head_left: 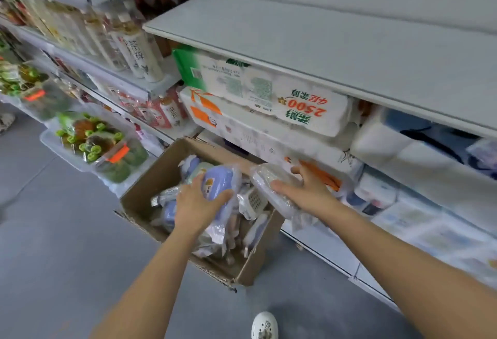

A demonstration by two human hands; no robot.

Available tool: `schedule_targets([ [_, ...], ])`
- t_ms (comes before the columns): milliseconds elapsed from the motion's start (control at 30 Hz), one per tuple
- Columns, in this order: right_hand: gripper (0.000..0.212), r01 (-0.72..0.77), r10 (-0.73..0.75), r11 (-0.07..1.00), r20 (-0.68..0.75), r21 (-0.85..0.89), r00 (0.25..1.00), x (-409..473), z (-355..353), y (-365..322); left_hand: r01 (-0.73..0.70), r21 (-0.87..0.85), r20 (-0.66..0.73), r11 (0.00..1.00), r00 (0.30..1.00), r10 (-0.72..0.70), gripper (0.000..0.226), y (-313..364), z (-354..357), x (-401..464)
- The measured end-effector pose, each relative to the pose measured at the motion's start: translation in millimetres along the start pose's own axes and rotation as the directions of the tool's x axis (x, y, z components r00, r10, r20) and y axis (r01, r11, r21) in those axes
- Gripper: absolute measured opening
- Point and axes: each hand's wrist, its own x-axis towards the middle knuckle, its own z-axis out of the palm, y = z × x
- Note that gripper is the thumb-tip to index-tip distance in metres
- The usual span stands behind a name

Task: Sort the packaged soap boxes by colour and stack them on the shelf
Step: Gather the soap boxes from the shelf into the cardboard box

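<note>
Motion blur smears the bottles (126,42) on the left shelves and the print on the tissue packs (269,96). The clear-wrapped package (271,190) under the right hand (309,190) shows no legible colour, perhaps white. The left hand (199,204) covers part of the purple soap box (219,181). The shoe (265,325) is cut by the bottom edge.

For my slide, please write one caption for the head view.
Left hand grips a purple soap box, right hand a clear-wrapped one, over the cardboard box.

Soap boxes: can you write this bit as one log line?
left hand: holds purple soap box | right hand: holds white soap box | over cardboard box
</note>
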Motion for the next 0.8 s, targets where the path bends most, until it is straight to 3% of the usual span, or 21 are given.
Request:
schedule_targets([
  [100,0.064,-0.148,0.143,0.988,0.100,0.040,0.985,53.2,52.3,10.9,0.150,0.042,0.105,0.988,0.982,-0.154,0.110,-45.1,24.9,34.8],
  [167,0.062,-0.211,0.203,0.976,0.118,0.062,0.972,85.4,81.8,23.1,0.208,0.116,0.150,0.971,0.963,-0.224,0.104,-66.6,41.8,54.2],
  [267,0.105,-0.337,0.329,0.938,0.091,0.079,0.940,122.4,114.9,38.5,0.236,0.204,0.112,0.950,0.958,-0.263,0.090,-80.7,62.1,72.9],
  [333,0.117,-0.379,0.377,0.924,0.033,0.057,0.925,140.3,129.7,49.4,0.239,0.253,0.097,0.937,0.958,-0.271,0.086,-82.9,73.0,80.3],
  [500,0.079,-0.351,0.368,0.923,0.095,-0.156,0.925,148.3,144.9,60.3,0.225,0.303,0.264,0.926,0.914,-0.309,0.095,-89.1,86.3,88.4],
  [567,0.077,-0.242,0.283,0.934,0.131,-0.263,0.950,138.6,139.6,59.8,0.132,0.289,0.290,0.948,0.932,-0.218,0.091,-85.2,81.4,90.3],
  [667,0.053,0.018,0.030,0.913,0.111,-0.408,0.993,105.1,109.4,48.8,-0.135,0.320,0.254,0.938,0.966,0.052,0.080,-63.3,61.3,82.2],
  [800,0.045,0.188,-0.236,0.770,0.003,-0.609,0.972,53.6,48.1,25.0,-0.473,0.402,0.148,0.784,0.879,0.454,0.072,-6.1,35.6,55.1],
])
